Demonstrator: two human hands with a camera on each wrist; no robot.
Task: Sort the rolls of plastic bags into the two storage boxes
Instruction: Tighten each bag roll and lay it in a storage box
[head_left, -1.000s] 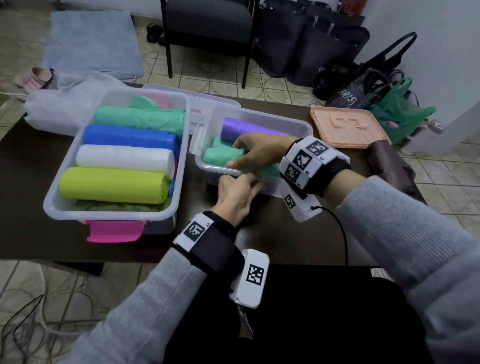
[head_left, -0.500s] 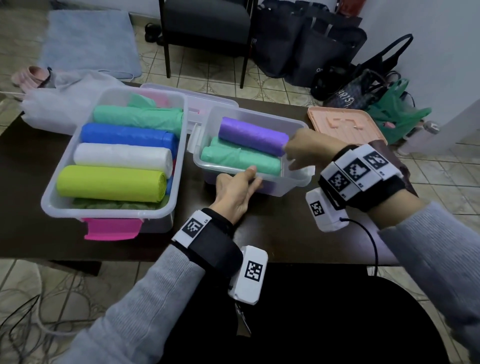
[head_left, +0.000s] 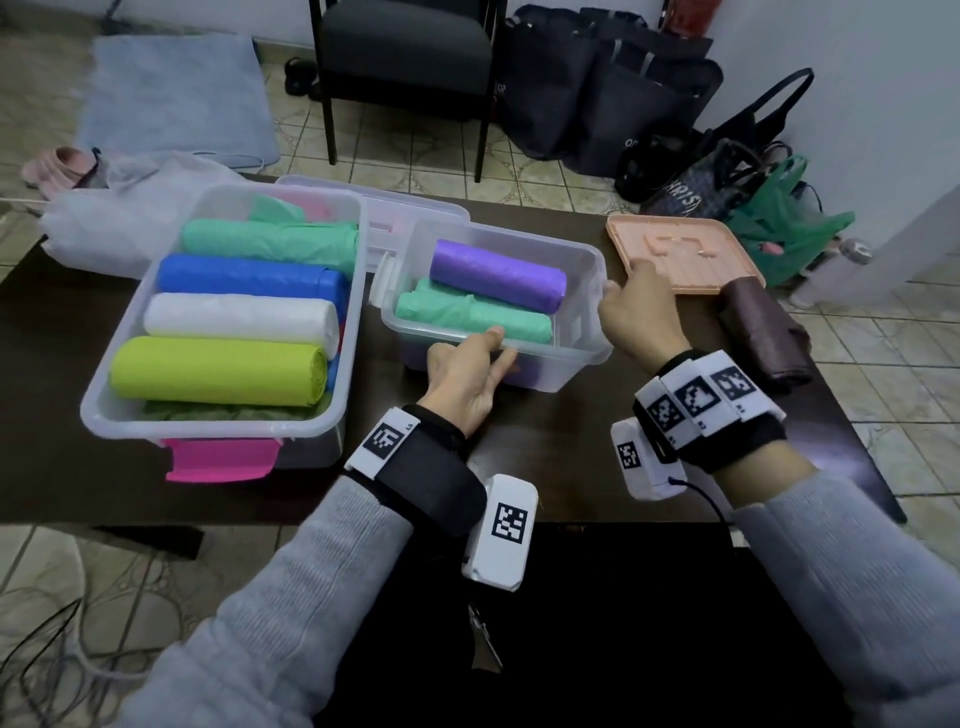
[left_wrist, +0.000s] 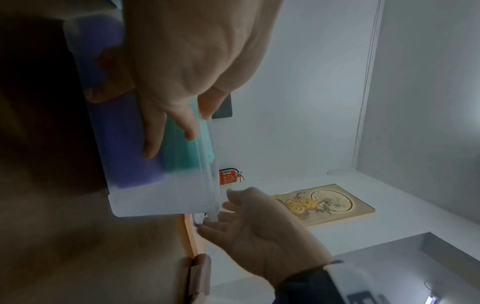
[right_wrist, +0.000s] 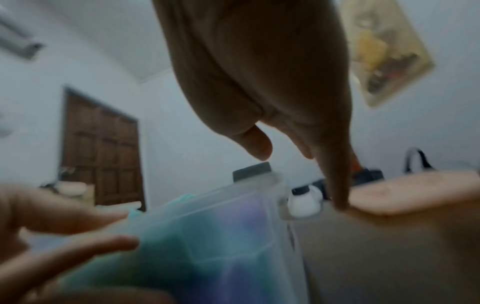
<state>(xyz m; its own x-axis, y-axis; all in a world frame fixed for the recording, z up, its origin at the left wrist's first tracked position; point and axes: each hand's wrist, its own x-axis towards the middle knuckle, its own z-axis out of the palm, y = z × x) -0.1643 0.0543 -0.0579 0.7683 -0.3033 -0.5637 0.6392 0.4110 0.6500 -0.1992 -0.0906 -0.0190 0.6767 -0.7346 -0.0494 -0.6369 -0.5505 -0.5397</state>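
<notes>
Left hand (head_left: 465, 376) at frame centre, fingers straight, pressing the small box (head_left: 582, 353) front wall. Right hand (head_left: 636, 317) just right of it, fingers loose, fingertip on the peach lid (head_left: 727, 249). Purple roll (head_left: 496, 275) stacked on green roll (head_left: 467, 317) inside.

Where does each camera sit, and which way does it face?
Head: looks forward and down at the table; both forearms show.
Left wrist: sits beneath the left hand, facing the small box.
Right wrist: sits beneath the right hand, facing the peach lid; blurred.
All views share the small box.
</notes>
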